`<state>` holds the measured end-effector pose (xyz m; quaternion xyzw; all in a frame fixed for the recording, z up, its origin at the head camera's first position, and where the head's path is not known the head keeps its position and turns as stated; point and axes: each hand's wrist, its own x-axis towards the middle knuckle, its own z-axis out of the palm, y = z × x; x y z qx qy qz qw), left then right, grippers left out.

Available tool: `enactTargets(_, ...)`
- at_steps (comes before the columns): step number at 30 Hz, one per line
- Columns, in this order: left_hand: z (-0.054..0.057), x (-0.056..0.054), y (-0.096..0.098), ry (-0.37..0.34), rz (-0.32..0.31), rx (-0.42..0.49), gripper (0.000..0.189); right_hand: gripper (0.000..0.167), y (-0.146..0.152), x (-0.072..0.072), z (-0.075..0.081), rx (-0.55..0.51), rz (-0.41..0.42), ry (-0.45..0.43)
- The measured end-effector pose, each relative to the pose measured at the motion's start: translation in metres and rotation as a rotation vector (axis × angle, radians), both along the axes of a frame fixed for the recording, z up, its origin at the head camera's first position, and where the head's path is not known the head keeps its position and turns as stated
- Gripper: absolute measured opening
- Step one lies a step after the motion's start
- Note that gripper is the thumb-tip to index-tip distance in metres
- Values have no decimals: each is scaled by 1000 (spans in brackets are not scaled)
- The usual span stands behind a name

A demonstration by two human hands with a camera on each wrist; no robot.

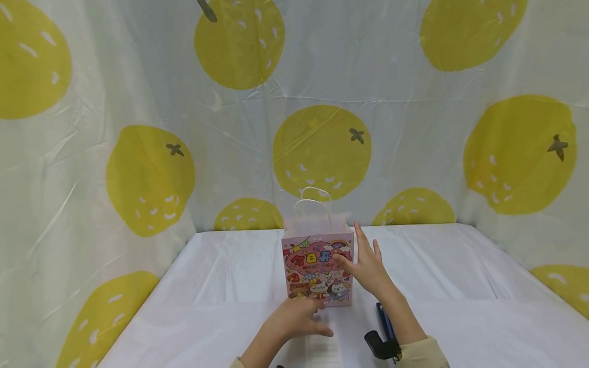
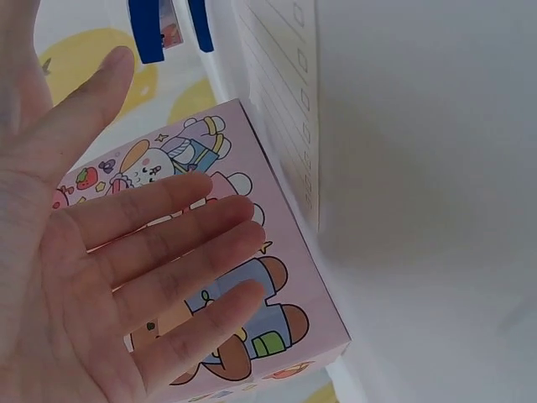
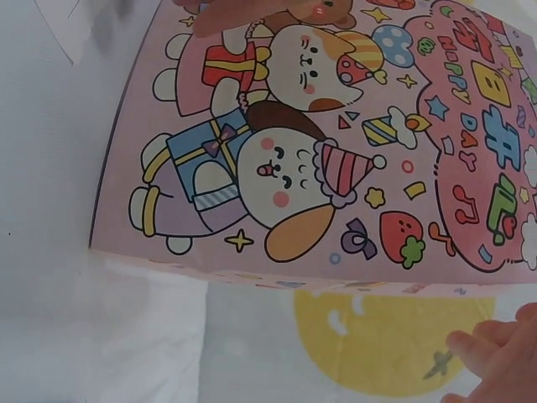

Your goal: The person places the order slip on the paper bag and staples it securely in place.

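L hand [image 1: 300,316] & R hand [image 1: 369,268] w/ fingers [image 2: 176,239] apart, nr pink bag [image 1: 306,266] (contact unclear).

Pale, creased curtains [image 1: 234,128] printed with big yellow citrus fruits [image 1: 322,153] hang ahead of me and on both sides of my white-covered table [image 1: 230,276].

Beige sleeves [image 1: 422,353], curved black right-wrist camera [image 1: 381,346]

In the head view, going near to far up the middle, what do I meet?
Lined sheet and left hand (overlapping, so unordered between themselves) → pink gift bag → fruit-patterned curtain.
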<state>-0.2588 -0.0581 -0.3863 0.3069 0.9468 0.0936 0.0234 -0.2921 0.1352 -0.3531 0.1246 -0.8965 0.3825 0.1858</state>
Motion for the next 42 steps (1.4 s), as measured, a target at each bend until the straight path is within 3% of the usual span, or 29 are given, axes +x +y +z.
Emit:
enactTargets(22, -7, 0, -2, 28, 20, -106, 55, 99, 4, -1, 4, 5, 17, -2)
enactTargets(32, -13, 2, 0, 76, -11, -218, 50, 98, 4, 0, -3, 5, 19, -2)
enactTargets(42, -16, 4, -1, 104, -31, -218, 46, 97, 5, 0, -2, -3, 29, 0)
